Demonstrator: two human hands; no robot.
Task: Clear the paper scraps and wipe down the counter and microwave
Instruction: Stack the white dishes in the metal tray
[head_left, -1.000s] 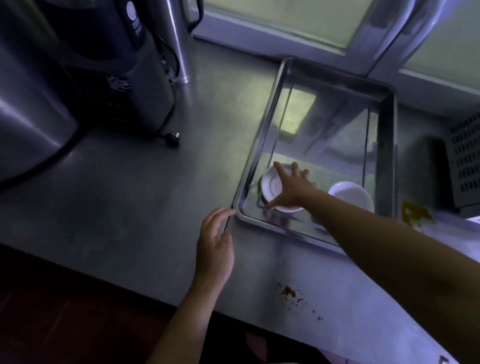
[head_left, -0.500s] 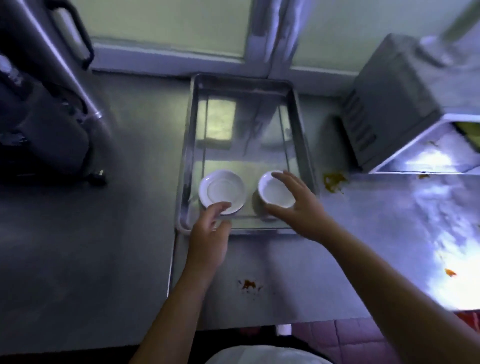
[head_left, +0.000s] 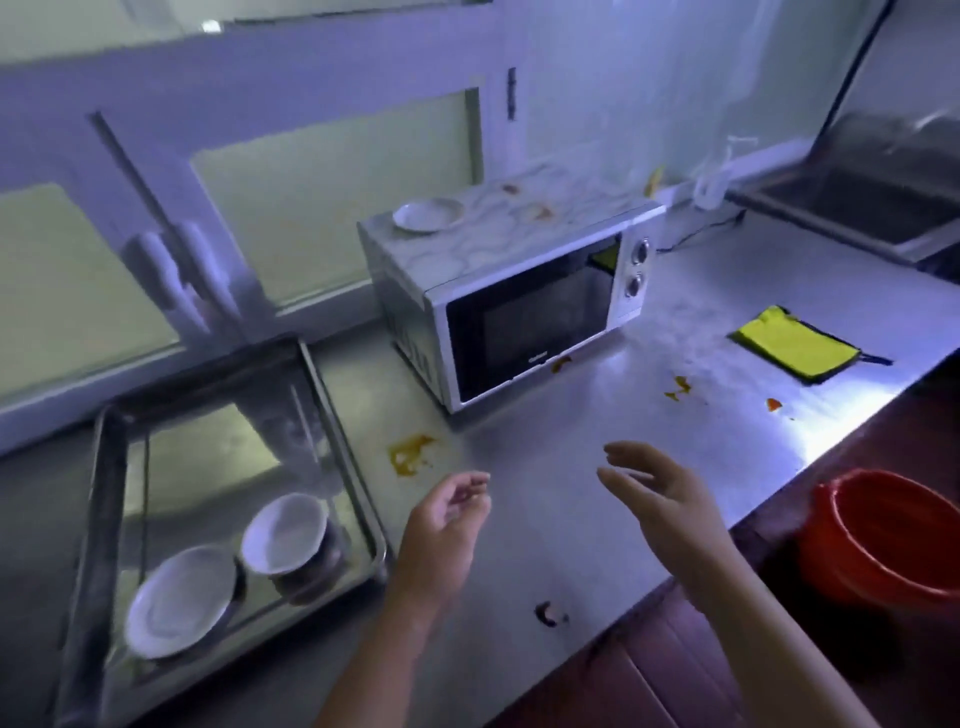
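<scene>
Over the near part of the counter (head_left: 561, 551), the fingers (head_left: 470, 486) of the left hand (head_left: 447, 525) were loosely curled and held nothing. The fingers (head_left: 623, 462) of the right hand (head_left: 660, 499) were relaxed, slightly spread, also empty. The hands were apart, palms facing each other.

Orange smear (head_left: 408, 454) lay on the counter just beyond the left hand; a small dark bit (head_left: 550, 613) lay near the front edge. To the left stood a metal tray (head_left: 104, 519) holding a white bowl (head_left: 283, 532) and a white plate (head_left: 176, 597).

The microwave (head_left: 519, 312) stood at the far side, door closed, with a small dish (head_left: 427, 214) and stains on top. A yellow cloth (head_left: 795, 351) lay flat to its right, well apart from both hands. A red bucket (head_left: 883, 540) sat below the counter at near right.
</scene>
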